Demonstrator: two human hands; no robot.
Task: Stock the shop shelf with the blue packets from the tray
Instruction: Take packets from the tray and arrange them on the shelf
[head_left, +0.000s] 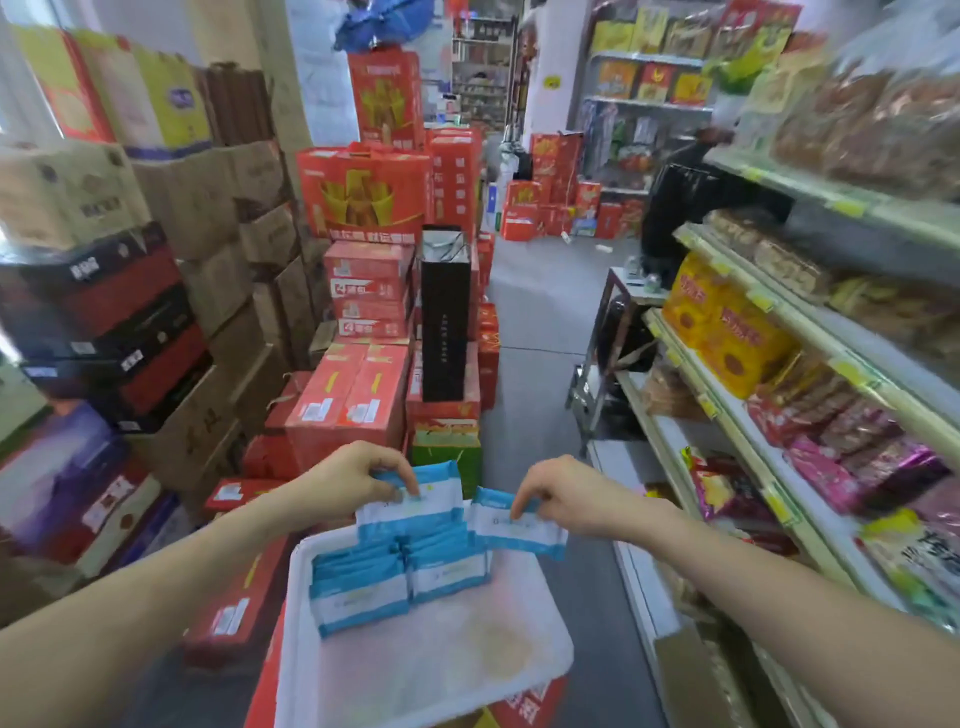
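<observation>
1. Nearest: shallow white plastic tray (426, 670), below both grips, sits on a red printed carton (524, 704).
2. Rows of flat blue-and-white plastic packets (363, 592) stand on edge at the tray's far end, directly under both hands.
3. L hand (353, 475): thumb + fingers curled, pinching the top edge of the left-held blue-and-white packet (415, 506). Pkt hangs upright, lower edge down at the rows; contact unclear.
4. R hand (553, 493): same pinch on the top edge of the right-held blue-and-white packet (514, 530), just right of the L grip's pkt, over the tray's far-right corner.
5. Right of the R grip: cream metal shop shelf (743, 452), tiers w/ pink, red, yellow snack bags. No blue pkts visible on it.
6. Beyond both grips: stacked red cardboard boxes (348, 395), w/ a tall black paper bag (447, 322) standing among them.
7. Far left of the L grip: brown cardboard cartons (218, 208), stacked.
</observation>
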